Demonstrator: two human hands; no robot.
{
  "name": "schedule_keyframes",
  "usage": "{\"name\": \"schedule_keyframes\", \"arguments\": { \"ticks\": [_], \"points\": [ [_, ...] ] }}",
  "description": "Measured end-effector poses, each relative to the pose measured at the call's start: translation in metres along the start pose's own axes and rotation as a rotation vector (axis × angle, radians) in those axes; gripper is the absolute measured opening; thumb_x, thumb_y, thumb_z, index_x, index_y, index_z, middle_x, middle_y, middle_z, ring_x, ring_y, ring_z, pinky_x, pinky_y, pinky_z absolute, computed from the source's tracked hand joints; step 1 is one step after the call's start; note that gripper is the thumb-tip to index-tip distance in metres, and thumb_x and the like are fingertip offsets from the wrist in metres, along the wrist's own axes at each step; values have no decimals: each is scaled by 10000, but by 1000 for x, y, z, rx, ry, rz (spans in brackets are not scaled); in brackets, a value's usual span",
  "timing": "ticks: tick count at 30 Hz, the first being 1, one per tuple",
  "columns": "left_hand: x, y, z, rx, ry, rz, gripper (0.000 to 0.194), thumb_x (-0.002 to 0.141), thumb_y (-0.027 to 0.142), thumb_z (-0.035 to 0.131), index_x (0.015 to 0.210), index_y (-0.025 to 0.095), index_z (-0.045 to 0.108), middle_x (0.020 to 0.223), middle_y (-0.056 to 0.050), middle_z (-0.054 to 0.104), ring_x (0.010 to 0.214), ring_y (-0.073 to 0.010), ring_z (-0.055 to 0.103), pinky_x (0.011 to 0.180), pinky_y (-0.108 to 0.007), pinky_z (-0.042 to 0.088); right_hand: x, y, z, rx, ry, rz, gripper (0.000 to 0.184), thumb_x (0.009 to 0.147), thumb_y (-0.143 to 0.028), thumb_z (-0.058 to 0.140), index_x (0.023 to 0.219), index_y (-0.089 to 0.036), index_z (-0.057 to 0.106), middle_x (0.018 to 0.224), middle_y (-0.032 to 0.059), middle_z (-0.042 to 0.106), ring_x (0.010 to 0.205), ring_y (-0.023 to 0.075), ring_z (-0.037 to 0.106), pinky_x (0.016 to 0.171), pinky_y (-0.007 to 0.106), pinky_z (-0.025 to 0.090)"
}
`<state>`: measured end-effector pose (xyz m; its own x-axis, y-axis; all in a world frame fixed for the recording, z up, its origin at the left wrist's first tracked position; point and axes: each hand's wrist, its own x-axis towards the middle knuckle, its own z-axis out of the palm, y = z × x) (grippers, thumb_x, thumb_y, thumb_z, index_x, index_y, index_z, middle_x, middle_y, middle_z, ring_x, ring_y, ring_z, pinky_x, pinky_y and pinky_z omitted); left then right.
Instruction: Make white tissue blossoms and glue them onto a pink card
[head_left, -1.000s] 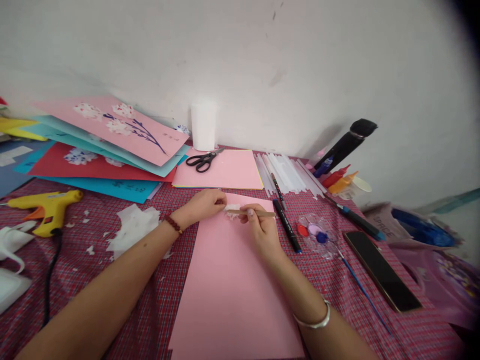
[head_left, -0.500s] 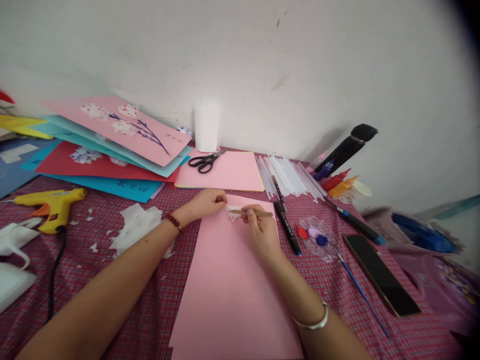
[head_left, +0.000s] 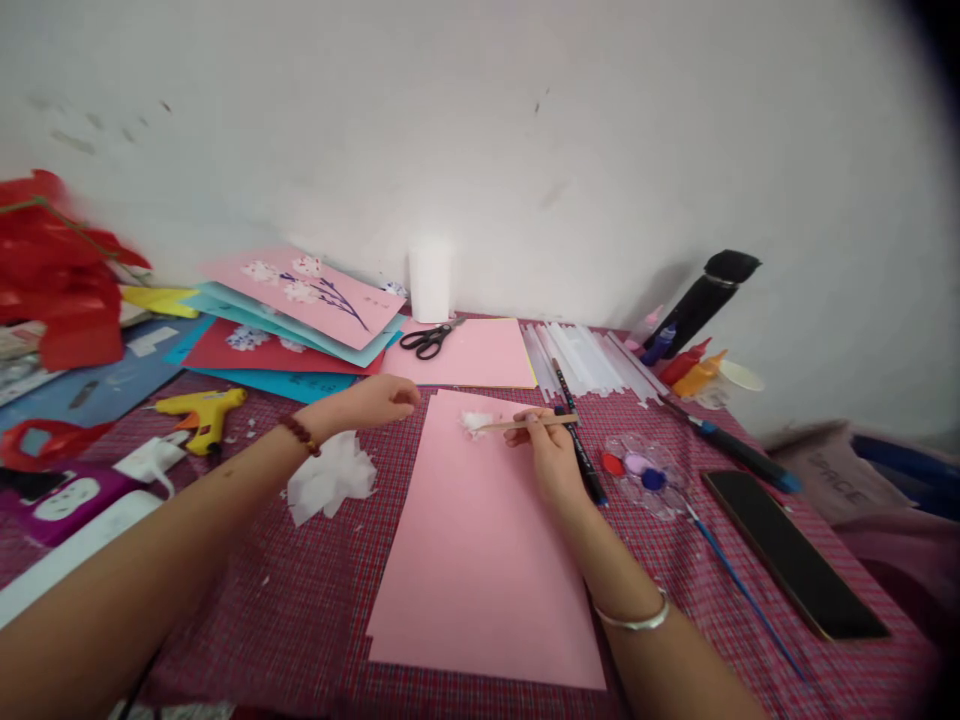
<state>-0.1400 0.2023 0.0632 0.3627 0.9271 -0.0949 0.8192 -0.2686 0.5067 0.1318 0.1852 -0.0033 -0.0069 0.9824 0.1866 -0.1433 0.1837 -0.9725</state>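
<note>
A pink sheet of paper (head_left: 480,560) lies in front of me on the red checked cloth. Near its top edge sits a small white tissue flower (head_left: 475,421). My right hand (head_left: 547,450) is closed on a thin wooden stick (head_left: 525,422) whose tip rests on the flower. To the left of the sheet, my left hand (head_left: 379,398) hovers off the paper with its fingers loosely curled and nothing in them. It is near a crumpled white tissue (head_left: 330,480).
Black scissors (head_left: 429,338) lie on a second pink sheet at the back. A yellow glue gun (head_left: 201,412) and coloured card sheets (head_left: 300,310) are at the left. A black marker (head_left: 581,455), a paint palette (head_left: 641,470), a brush and a phone (head_left: 795,565) lie at the right.
My left hand has let go of the flower and moved left off the pink sheet. The right hand still holds the stick on the flower. The view has swung to the left.
</note>
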Motion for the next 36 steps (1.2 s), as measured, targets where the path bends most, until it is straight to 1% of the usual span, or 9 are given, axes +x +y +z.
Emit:
{"name": "schedule_keyframes", "arguments": {
  "ticks": [2, 5, 10, 14, 19, 24, 31, 33, 36],
  "points": [
    [-23, -7, -4, 40, 48, -58, 271, 736, 314, 472, 890, 164, 636, 907, -51, 687, 823, -183, 621, 752, -261, 464, -4, -1, 1, -37, -41, -18, 212, 842, -373, 495, 792, -176, 557, 629, 5, 610, 581, 141, 586, 594, 275, 482],
    [-58, -15, 2, 87, 98, -105, 274, 737, 322, 479, 905, 177, 639, 939, -52, 686, 848, -192, 628, 768, -275, 476, -8, -2, 4, -91, -76, -34, 203, 843, -363, 478, 787, -180, 546, 631, 5, 603, 580, 143, 580, 593, 274, 481],
    [-106, -18, 24, 129, 90, -60, 251, 775, 308, 459, 894, 194, 649, 931, -44, 686, 876, -191, 629, 800, -280, 481, -9, 4, 5, -168, -89, -59, 206, 861, -365, 440, 836, -187, 541, 651, 9, 601, 596, 154, 582, 597, 280, 482],
    [-126, -19, 39, 170, 167, -31, 236, 801, 301, 453, 908, 201, 638, 989, -48, 669, 937, -192, 614, 858, -291, 469, -8, 4, 4, -263, -113, -98, 196, 873, -358, 422, 840, -198, 531, 674, 7, 607, 609, 153, 587, 611, 276, 467],
    [-129, -20, 50, 218, 213, -35, 241, 824, 306, 446, 930, 188, 627, 996, -66, 659, 939, -199, 606, 878, -324, 463, -8, 3, 5, -315, -100, -115, 208, 891, -351, 396, 874, -194, 531, 720, 13, 609, 605, 144, 582, 603, 269, 455],
    [-127, -19, 50, 226, 225, -29, 237, 828, 304, 440, 921, 186, 624, 984, -63, 662, 927, -199, 612, 858, -321, 474, -8, 2, 1, -254, -92, -102, 217, 878, -361, 418, 848, -189, 547, 673, 8, 607, 610, 150, 590, 606, 270, 466],
    [-131, -20, 50, 213, 273, -15, 225, 816, 312, 458, 900, 197, 633, 972, -59, 672, 909, -202, 621, 841, -314, 480, -4, 4, -5, -131, 19, -50, 204, 849, -346, 440, 770, -185, 537, 580, -12, 560, 532, 139, 549, 540, 260, 451],
    [-128, -13, 49, 201, 306, -5, 214, 814, 310, 457, 865, 199, 633, 934, -56, 672, 880, -200, 619, 810, -309, 483, -2, 5, -4, -110, 22, -41, 198, 834, -350, 457, 760, -184, 535, 576, -11, 561, 529, 139, 548, 538, 262, 452],
    [-109, 12, 47, 196, 359, 26, 190, 816, 293, 462, 794, 198, 625, 841, -43, 653, 830, -195, 599, 766, -311, 469, 0, 5, -4, -37, 67, -4, 202, 813, -367, 472, 752, -184, 530, 566, -12, 562, 510, 136, 541, 531, 265, 455]
  ]
}}
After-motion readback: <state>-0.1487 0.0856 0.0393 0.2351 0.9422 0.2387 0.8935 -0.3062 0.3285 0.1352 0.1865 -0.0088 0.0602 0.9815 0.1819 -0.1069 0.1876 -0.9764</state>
